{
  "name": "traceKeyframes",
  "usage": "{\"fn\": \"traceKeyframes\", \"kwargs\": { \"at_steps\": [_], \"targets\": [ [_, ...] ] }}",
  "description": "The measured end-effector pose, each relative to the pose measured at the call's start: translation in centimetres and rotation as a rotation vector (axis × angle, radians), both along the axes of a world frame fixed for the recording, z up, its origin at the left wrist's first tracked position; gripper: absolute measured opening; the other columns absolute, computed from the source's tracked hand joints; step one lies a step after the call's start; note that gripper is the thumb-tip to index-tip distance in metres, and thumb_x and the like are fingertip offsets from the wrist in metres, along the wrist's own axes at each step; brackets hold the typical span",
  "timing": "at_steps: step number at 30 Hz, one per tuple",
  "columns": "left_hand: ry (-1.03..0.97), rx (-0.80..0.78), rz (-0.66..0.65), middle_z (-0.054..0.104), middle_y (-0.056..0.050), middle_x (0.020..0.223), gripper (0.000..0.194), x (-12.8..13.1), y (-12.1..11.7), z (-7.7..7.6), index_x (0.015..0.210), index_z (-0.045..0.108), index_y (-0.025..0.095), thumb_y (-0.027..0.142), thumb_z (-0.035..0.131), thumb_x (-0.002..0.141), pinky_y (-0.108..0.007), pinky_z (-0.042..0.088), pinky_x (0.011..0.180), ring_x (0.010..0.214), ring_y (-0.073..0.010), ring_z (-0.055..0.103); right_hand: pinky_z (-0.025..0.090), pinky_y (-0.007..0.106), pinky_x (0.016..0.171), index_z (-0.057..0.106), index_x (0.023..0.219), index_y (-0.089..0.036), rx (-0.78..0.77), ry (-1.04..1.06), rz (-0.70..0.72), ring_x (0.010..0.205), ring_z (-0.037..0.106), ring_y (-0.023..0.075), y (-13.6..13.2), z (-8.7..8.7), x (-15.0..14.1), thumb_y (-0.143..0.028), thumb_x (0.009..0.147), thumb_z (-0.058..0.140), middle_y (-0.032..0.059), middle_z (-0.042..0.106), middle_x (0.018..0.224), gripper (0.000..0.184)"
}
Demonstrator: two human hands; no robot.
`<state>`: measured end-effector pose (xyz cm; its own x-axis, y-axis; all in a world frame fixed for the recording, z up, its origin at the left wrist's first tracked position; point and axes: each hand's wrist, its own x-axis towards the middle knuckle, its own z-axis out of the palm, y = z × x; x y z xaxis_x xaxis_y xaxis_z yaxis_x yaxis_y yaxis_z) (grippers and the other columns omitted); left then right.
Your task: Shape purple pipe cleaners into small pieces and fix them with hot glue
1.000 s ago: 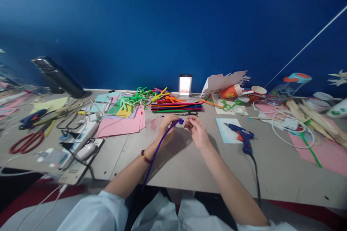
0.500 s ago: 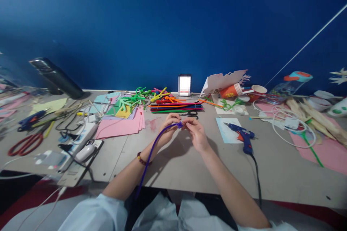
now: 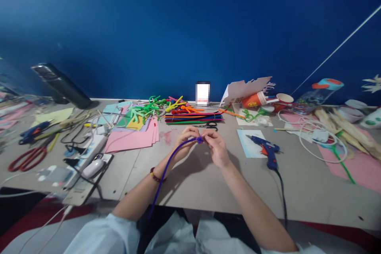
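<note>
Head view, reference the pipe cleaner bundle (image 3: 194, 118): purple pipe cleaner (image 3: 169, 162) nearer the wearer than the bundle, left hand (image 3: 186, 142) and right hand (image 3: 216, 147) pinching its knotted end between fingertips, glue gun (image 3: 268, 151) right of bundle.

1. The person's left forearm (image 3: 137, 198) reaches forward from the lower left and slants inward.
2. The right forearm (image 3: 253, 202) mirrors it from the lower right, and both are bare below the elbow.
3. The left hand (image 3: 185, 143) is raised in front of the body, its fingers bent and closed in a grip, tips pointing towards the other hand.
4. The right hand (image 3: 217, 149) curls inward, thumb and forefinger drawn together in a pinch.
5. The fingertips of both hands come close together; the exact thumb positions are too small to tell.
</note>
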<state>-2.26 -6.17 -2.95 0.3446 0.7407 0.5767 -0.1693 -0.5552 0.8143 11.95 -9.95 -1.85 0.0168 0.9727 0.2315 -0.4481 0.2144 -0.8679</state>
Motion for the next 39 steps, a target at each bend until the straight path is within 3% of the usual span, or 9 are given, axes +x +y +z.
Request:
{"fn": "traceKeyframes", "kwargs": {
  "at_steps": [11, 13, 17, 21, 31, 39],
  "targets": [
    [-0.005, -0.034, 0.067, 0.056, -0.006, 0.082, 0.018, 0.1, 0.3, -0.5, 0.077, 0.066, 0.017, 0.035, 0.067, 0.077, -0.028, 0.049, 0.068, 0.079, -0.016, 0.056, 0.045, 0.03, 0.069, 0.071, 0.077, -0.026, -0.045, -0.05, -0.03, 0.074, 0.054, 0.0164, 0.2, -0.3, 0.1, -0.036, 0.073, 0.064, 0.0015, 0.061, 0.085, 0.013],
    [-0.013, -0.108, 0.083, 0.059, -0.006, 0.081, 0.019, 0.3, 0.0, -0.3, 0.078, 0.066, 0.016, 0.035, 0.066, 0.077, -0.029, 0.049, 0.069, 0.079, -0.0163, 0.057, 0.045, 0.03, 0.068, 0.071, 0.082, -0.026, -0.089, -0.026, -0.028, 0.071, 0.055, 0.0154, 0.5, -0.6, 0.1, -0.035, 0.073, 0.064, 0.0012, 0.063, 0.084, 0.015],
    [-0.068, -0.422, 0.127, 0.063, -0.004, 0.079, 0.02, 1.2, -1.0, -0.2, 0.078, 0.065, 0.016, 0.036, 0.067, 0.076, -0.027, 0.048, 0.068, 0.075, -0.0152, 0.059, 0.046, 0.028, 0.065, 0.07, 0.089, -0.025, -0.189, 0.011, -0.07, 0.068, 0.055, 0.0134, 1.0, -1.0, 0.1, -0.031, 0.072, 0.064, 0.0003, 0.065, 0.082, 0.019],
    [-0.092, -0.594, 0.227, 0.061, -0.001, 0.068, 0.02, 2.0, -1.7, -0.3, 0.076, 0.065, 0.016, 0.035, 0.069, 0.072, -0.022, 0.041, 0.052, 0.06, -0.0117, 0.054, 0.045, 0.024, 0.062, 0.069, 0.085, -0.023, -0.254, 0.003, -0.108, 0.066, 0.054, 0.0112, 1.1, -1.0, 0.2, -0.028, 0.07, 0.065, -0.0003, 0.064, 0.079, 0.016],
    [0.014, -0.471, 0.351, 0.053, 0.002, 0.057, 0.024, 1.5, -1.6, -0.2, 0.068, 0.061, 0.016, 0.038, 0.066, 0.074, -0.021, 0.031, 0.043, 0.048, -0.0082, 0.043, 0.046, 0.024, 0.057, 0.067, 0.075, -0.021, -0.314, -0.044, -0.137, 0.063, 0.056, 0.0114, 1.5, -1.8, 0.2, -0.034, 0.065, 0.07, -0.0003, 0.064, 0.074, 0.017],
    [0.062, -0.353, 0.371, 0.059, -0.001, 0.069, 0.016, 1.4, -1.6, -0.3, 0.069, 0.063, 0.016, 0.031, 0.065, 0.074, -0.021, 0.038, 0.053, 0.065, -0.0121, 0.053, 0.045, 0.022, 0.057, 0.066, 0.073, -0.021, -0.376, -0.009, -0.105, 0.06, 0.054, 0.0094, 1.6, -1.8, 0.0, -0.038, 0.062, 0.074, -0.0026, 0.061, 0.069, 0.022]
  ]
}}
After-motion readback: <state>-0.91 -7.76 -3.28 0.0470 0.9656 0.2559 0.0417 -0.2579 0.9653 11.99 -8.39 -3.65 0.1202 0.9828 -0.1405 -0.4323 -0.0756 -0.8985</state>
